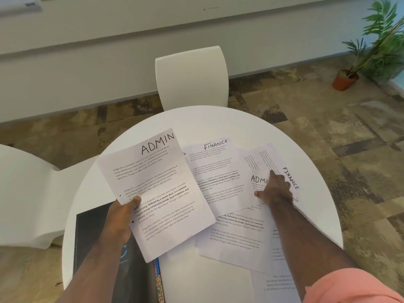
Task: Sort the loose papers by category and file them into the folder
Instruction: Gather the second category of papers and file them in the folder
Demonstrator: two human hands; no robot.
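Note:
My left hand (122, 217) grips the lower left edge of a sheet headed ADMIN (157, 184) and holds it tilted above the round white table (218, 121). Under that hand and sheet lies a dark folder (91, 228) with coloured tabs at its right edge. My right hand (275, 189) rests flat, fingers spread, on a second sheet headed ADMIN (258, 179) in a loose pile. A sheet headed FINANCE (216, 171) lies in the middle. Another sheet headed FINANCE (290, 178) lies turned sideways at the right.
More printed sheets (236, 237) overlap toward the table's near right edge. A white chair (192, 75) stands behind the table and another white chair (24, 193) at the left. A potted plant (345, 79) stands on the patterned carpet at the far right.

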